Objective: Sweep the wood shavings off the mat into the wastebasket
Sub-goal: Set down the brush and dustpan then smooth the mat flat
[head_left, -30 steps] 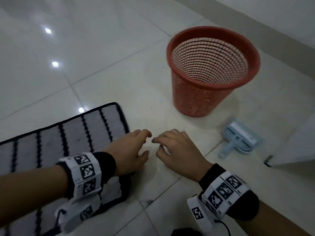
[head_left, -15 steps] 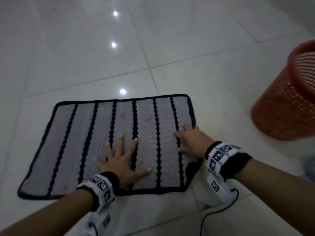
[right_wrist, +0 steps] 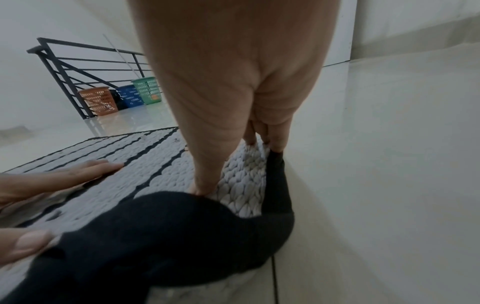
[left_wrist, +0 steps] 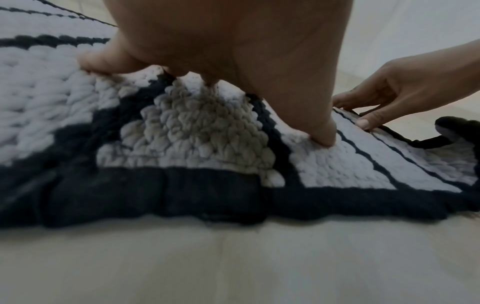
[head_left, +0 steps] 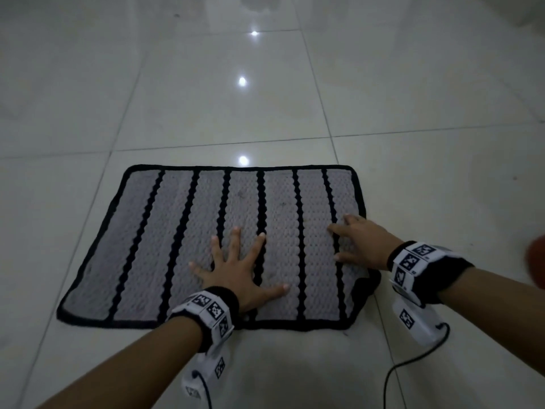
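The mat point(head_left: 206, 246), grey with black stripes and black border, lies flat on the tiled floor point(head_left: 206, 98); its near right corner is folded up. The left hand point(head_left: 239, 273) presses on the mat near its front edge, fingers spread and straight. The right hand point(head_left: 361, 243) rests at the mat's right edge, fingers extended, holding nothing. A red wastebasket point(head_left: 536, 261) edge shows at far right.

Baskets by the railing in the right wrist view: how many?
3, in a row at the foot of the railing: orange basket on the left, blue basket in the middle, green basket on the right. A dark object between orange and blue may hide more.
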Demonstrator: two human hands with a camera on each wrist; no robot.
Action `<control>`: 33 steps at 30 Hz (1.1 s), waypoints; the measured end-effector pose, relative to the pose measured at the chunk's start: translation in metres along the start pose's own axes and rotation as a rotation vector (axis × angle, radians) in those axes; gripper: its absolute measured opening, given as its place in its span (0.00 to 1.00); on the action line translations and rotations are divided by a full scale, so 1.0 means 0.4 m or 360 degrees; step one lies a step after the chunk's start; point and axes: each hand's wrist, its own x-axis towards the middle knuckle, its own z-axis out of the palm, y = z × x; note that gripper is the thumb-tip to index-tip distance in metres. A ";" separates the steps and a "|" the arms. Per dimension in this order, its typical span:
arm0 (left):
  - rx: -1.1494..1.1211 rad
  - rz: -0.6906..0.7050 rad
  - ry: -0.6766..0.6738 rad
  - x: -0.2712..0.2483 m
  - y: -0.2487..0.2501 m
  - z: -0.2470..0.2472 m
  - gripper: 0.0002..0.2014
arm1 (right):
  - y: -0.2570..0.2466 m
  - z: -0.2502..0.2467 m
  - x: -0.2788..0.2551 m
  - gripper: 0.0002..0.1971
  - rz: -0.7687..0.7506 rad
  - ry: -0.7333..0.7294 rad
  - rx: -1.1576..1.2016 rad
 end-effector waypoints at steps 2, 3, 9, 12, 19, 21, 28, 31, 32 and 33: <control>-0.0014 0.0009 -0.0007 0.016 -0.017 -0.018 0.57 | -0.010 -0.021 0.030 0.38 -0.0005 -0.0024 -0.0018; -0.0021 0.0014 -0.0003 0.024 -0.027 -0.028 0.56 | -0.012 -0.027 0.042 0.39 -0.0005 -0.0026 -0.0025; -0.0141 -0.0211 0.0076 0.027 -0.176 -0.074 0.58 | -0.036 -0.052 0.080 0.45 0.0087 -0.0110 -0.0052; -0.0197 -0.0353 0.0127 0.015 -0.254 -0.069 0.59 | -0.075 -0.044 0.096 0.51 0.0202 -0.0139 0.0077; -0.0317 -0.0456 0.0054 0.004 -0.269 -0.071 0.61 | -0.290 0.028 0.136 0.55 0.0407 -0.0020 0.0371; -0.0339 -0.0481 0.0061 0.009 -0.265 -0.074 0.60 | -0.353 0.046 0.147 0.56 0.0418 -0.0009 0.0411; -0.0326 -0.0513 0.0241 0.020 -0.253 -0.047 0.56 | -0.402 0.136 0.166 0.50 0.0461 0.0438 0.0390; -0.0305 -0.0512 0.0364 0.025 -0.252 -0.026 0.53 | -0.404 0.160 0.169 0.47 0.0466 0.0627 0.0338; -0.0303 -0.0511 0.0403 0.029 -0.253 -0.022 0.53 | -0.405 0.164 0.172 0.46 0.0473 0.0660 0.0330; -0.0302 -0.0512 0.0432 0.033 -0.255 -0.020 0.52 | -0.406 0.167 0.175 0.46 0.0476 0.0689 0.0321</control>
